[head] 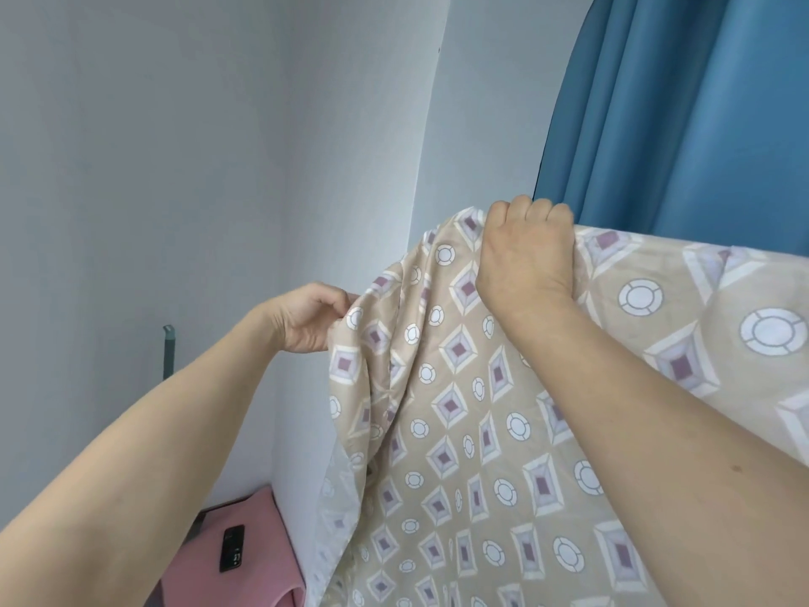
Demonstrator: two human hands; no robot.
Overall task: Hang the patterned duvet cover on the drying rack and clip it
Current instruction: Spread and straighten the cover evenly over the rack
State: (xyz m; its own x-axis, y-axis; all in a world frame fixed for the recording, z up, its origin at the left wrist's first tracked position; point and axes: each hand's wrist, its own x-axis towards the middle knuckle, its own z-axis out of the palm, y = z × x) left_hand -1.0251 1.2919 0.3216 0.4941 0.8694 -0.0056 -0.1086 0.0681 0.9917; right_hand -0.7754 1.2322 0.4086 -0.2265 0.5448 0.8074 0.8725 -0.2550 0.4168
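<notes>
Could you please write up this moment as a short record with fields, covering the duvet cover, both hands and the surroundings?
item: patterned duvet cover, beige with diamonds and circles, draped and hanging down
left hand: left hand pinches the cover's left edge
right hand: right hand grips the top fold of the cover
rack: hidden under the fabric, cannot be seen
clips: none visible
background: blue curtain at right, pale wall at left
below: pink surface with a small black device on it
</notes>
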